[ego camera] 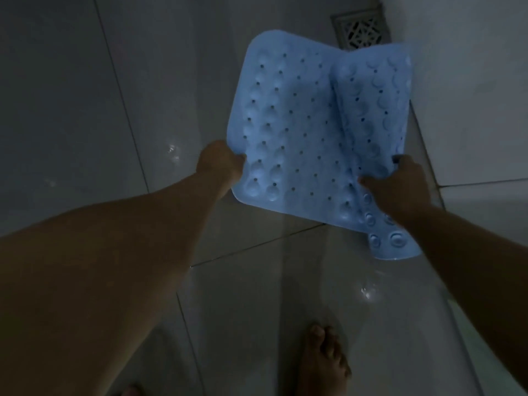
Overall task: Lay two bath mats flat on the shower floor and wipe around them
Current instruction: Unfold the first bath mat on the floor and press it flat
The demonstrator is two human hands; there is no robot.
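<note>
A light blue rubber bath mat [297,124] with drain holes and round suction cups hangs above the tiled shower floor [257,295]. It is creased lengthwise, its right part folded up near the wall. My left hand [220,162] grips its near left edge. My right hand [400,184] grips the mat's near right part at the crease. Only this one mat is in view.
A square metal floor drain [360,31] sits in the far corner, just beyond the mat. A pale wall [471,95] runs along the right side. My bare foot [323,364] stands on the wet, shiny tiles below the mat. The light is dim.
</note>
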